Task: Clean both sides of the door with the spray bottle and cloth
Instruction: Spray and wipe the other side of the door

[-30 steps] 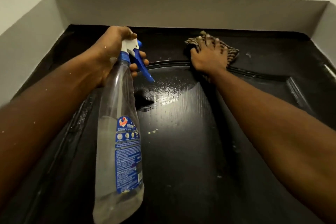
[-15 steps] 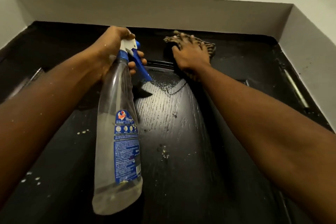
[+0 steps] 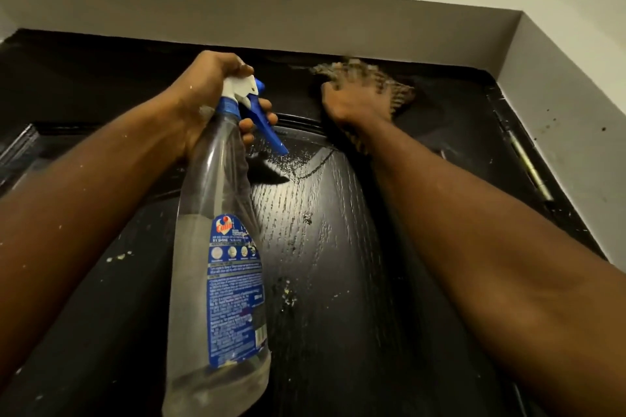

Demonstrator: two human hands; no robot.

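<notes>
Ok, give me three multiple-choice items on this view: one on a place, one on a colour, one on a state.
1. Where is the cloth?
A. On the floor
B. On the wall above the frame
C. Near the top edge of the door, under the right hand

2. What colour is the trigger of the spray bottle?
A. Red
B. Blue
C. Green

3. What is the left hand doing?
A. Gripping the spray bottle's neck
B. Lying flat on the door
C. Hanging empty

Answers: 1 C, the checked cloth shows past the blurred right hand, high on the black door; 2 B, the trigger is plainly blue; 3 A, the left hand curls round the neck beside the trigger.
</notes>
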